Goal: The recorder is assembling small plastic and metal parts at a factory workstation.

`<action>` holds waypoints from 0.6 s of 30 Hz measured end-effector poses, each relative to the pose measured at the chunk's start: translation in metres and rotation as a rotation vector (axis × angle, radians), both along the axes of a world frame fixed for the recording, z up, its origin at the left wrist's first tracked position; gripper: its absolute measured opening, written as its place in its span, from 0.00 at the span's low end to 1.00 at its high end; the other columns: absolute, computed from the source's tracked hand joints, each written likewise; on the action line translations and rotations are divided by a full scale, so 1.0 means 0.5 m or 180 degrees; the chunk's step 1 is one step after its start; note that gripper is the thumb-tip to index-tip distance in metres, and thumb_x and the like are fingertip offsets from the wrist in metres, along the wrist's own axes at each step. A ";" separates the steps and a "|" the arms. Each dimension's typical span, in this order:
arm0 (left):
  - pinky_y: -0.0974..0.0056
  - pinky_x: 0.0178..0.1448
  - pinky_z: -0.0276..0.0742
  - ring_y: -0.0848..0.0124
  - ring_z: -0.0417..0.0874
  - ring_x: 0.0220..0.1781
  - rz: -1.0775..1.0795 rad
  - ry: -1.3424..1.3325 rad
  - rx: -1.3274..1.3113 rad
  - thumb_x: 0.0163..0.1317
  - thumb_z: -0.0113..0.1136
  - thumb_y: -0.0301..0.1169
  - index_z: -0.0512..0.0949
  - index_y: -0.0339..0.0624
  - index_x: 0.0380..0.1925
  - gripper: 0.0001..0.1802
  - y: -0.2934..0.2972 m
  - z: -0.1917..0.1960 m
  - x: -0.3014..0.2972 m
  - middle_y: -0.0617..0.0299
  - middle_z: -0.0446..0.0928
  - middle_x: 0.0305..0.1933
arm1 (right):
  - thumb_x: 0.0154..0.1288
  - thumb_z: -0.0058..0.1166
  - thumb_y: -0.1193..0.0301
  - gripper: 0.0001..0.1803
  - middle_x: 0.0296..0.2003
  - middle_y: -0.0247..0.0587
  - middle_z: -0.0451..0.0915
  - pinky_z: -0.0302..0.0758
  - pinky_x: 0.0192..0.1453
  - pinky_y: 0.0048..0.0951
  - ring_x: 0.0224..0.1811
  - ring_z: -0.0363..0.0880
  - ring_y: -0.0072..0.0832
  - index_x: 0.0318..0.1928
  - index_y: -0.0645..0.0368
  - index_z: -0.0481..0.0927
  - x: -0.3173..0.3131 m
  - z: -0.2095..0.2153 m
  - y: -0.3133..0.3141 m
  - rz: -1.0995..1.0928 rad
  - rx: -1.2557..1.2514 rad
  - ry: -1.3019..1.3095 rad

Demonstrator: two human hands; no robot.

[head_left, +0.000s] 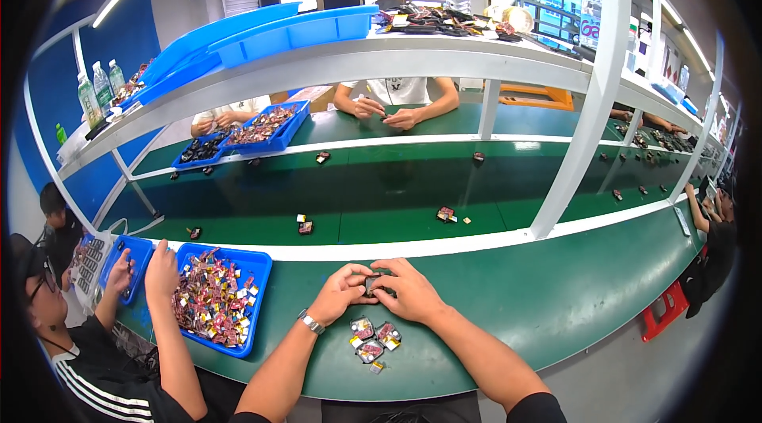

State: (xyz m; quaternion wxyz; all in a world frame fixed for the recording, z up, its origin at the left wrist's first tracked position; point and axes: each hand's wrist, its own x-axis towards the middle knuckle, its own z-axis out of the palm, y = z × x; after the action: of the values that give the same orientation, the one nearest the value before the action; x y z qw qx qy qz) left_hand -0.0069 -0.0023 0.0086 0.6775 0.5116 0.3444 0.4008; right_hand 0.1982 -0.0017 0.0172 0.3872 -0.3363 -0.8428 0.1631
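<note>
Both the left hand point(343, 294) and right hand point(409, 291) pinch one small dark part point(371, 284), bare green bench point(548, 296) rightward.

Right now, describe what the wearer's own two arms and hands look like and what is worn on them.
Both forearms are bare. The left hand has a silver metal-band wristwatch on its wrist. The right hand wears nothing visible. A black short sleeve shows on the right upper arm; no gloves.

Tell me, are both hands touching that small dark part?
Touching. The head view shows the left hand and right hand pinching the small dark part between their fingertips.
</note>
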 end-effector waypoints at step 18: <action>0.61 0.59 0.80 0.68 0.80 0.55 -0.0012 0.0032 0.0220 0.69 0.45 0.19 0.66 0.39 0.56 0.16 -0.003 -0.005 0.004 0.54 0.75 0.55 | 0.57 0.60 0.71 0.05 0.52 0.39 0.77 0.73 0.59 0.36 0.59 0.72 0.38 0.34 0.57 0.83 -0.002 -0.005 -0.005 0.0039 -0.0361 0.0275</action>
State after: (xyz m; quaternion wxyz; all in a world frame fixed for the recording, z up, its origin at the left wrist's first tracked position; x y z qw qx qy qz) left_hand -0.0047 -0.0039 0.0060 0.6584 0.5374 0.3327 0.4086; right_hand 0.1972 -0.0041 0.0145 0.4026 -0.3453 -0.8167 0.2273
